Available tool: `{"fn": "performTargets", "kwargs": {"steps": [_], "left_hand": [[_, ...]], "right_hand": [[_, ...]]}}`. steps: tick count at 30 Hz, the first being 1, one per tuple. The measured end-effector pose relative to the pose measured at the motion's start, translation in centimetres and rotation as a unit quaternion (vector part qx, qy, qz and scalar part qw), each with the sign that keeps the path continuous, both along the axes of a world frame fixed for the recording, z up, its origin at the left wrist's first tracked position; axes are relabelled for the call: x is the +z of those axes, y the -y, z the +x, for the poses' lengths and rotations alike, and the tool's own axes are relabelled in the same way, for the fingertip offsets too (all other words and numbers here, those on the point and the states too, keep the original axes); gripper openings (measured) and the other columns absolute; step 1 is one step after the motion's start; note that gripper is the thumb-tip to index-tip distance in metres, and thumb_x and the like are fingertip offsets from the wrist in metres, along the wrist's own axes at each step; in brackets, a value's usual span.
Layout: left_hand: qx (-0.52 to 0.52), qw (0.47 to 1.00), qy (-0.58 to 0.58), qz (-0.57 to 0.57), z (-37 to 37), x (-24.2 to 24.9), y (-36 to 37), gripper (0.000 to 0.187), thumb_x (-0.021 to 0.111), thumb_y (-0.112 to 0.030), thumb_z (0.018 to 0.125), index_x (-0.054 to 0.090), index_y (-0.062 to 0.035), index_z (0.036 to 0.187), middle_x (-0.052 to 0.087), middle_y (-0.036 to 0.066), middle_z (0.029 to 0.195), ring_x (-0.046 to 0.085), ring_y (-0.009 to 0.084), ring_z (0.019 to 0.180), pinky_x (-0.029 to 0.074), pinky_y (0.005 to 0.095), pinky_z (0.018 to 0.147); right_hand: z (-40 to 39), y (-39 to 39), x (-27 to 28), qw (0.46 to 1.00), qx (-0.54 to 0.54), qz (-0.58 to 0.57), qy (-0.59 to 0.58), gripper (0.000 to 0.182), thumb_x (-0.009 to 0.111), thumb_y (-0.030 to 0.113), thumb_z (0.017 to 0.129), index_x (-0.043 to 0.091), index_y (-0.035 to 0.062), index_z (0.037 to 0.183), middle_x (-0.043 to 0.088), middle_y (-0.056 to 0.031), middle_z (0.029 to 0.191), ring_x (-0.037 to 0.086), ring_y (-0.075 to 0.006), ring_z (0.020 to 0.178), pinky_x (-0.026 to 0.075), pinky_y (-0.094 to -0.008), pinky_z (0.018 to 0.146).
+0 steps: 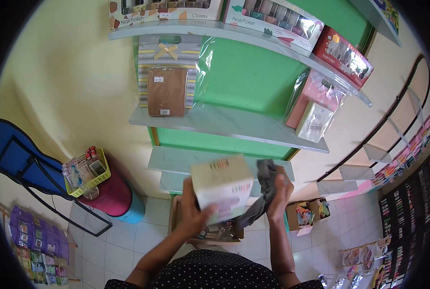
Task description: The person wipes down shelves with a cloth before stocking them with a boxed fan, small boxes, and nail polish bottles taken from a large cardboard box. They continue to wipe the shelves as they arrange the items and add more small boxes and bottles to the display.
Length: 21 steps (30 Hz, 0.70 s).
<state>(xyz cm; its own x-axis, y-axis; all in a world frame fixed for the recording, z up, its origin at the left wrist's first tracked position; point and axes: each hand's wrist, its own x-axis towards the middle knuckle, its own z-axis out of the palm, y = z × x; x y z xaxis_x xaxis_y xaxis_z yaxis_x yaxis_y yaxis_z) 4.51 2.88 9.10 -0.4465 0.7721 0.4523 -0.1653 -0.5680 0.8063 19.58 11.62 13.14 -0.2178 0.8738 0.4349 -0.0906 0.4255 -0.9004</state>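
A pale box (pixel 222 185) is held up in front of the body, below the wide shelf (pixel 224 126) and overlapping the lower shelves (pixel 176 159) in the view. The left hand (pixel 192 208) is the nearer of the two: it grips the lower left side, the thumb lying across the front face and the other fingers closed along the side and partly hidden. The box thus lies to the right of these fingers and rises above them. Its proportions are close to a cube, so a long axis is hard to tell; the front face leans slightly and the top face tips toward the viewer. The right hand (pixel 280 197) stands beyond the box's right side, its fingers closed on a dark grey cloth (pixel 259 204), whose long axis slants from upper right to lower left. The cloth hangs just beside the box; whether they touch cannot be told. The box is whitish, with a pinkish-purple picture on its front and multicoloured lettering on both visible faces, too blurred to read.
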Motion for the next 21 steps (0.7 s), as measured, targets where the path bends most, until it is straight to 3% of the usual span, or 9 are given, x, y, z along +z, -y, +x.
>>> {"fn": "performTargets", "kwargs": {"steps": [2,6,9,14,19,21], "left_hand": [[-0.058,0.998,0.0,0.006,-1.7,3.8,-2.7,0.065,0.058,-0.036,0.075,0.028,0.0008,0.119,0.04,0.013,0.113,0.04,0.017,0.105,0.034,0.0312,0.088],[-0.057,0.987,-0.11,0.106,-4.3,9.3,-10.8,0.062,0.055,-0.032,0.08,0.024,-0.0003,0.124,0.04,0.013,0.115,0.039,0.0178,0.107,0.032,0.0298,0.089],[-0.083,0.984,-0.137,0.078,-4.7,10.8,-15.5,0.063,0.057,-0.031,0.079,0.024,-0.0015,0.124,0.039,0.013,0.118,0.039,0.0186,0.109,0.032,0.0293,0.09],[-0.129,0.97,-0.2,0.041,-5.5,10.1,-21.2,0.071,0.062,-0.034,0.075,0.023,-0.0046,0.126,0.038,0.012,0.121,0.037,0.0201,0.112,0.031,0.031,0.093],[-0.181,0.965,-0.187,-0.037,-6.5,10.9,-22.0,0.078,0.069,-0.019,0.068,0.021,-0.0055,0.129,0.037,0.011,0.124,0.037,0.0214,0.113,0.03,0.0322,0.094],[-0.202,0.961,-0.183,-0.048,-6.9,10.9,-21.9,0.078,0.069,-0.019,0.068,0.021,-0.0055,0.129,0.036,0.011,0.124,0.036,0.0213,0.114,0.029,0.0323,0.095]], "right_hand": [[1.0,-0.2,-2.0,0.952,-0.15,-0.18,-0.198,0.038,0.042,0.033,0.084,0.051,-0.0034,0.093,0.053,-0.0099,0.083,0.052,-0.0151,0.07,0.043,-0.0246,0.063],[4.0,0.3,-5.7,0.96,-0.185,-0.161,-0.132,0.038,0.042,0.033,0.083,0.053,-0.0026,0.089,0.053,-0.0077,0.076,0.049,-0.0121,0.063,0.041,-0.024,0.056],[5.4,1.4,-5.5,0.974,-0.113,-0.167,-0.105,0.035,0.042,0.031,0.082,0.055,-0.0007,0.077,0.051,-0.0038,0.065,0.046,-0.0089,0.054,0.038,-0.0212,0.049],[6.8,1.7,-7.2,0.969,-0.165,-0.156,-0.094,0.035,0.042,0.031,0.082,0.054,-0.001,0.077,0.051,-0.0034,0.063,0.045,-0.0084,0.052,0.038,-0.0208,0.048],[6.4,2.2,-7.2,0.937,-0.224,-0.21,-0.169,0.033,0.043,0.029,0.082,0.054,-0.0005,0.073,0.051,-0.0034,0.064,0.046,-0.0083,0.054,0.037,-0.0201,0.048],[7.3,2.0,-7.2,0.954,-0.172,-0.204,-0.141,0.032,0.044,0.029,0.082,0.054,-0.0006,0.075,0.051,-0.004,0.066,0.046,-0.0085,0.055,0.038,-0.0204,0.049]]}}
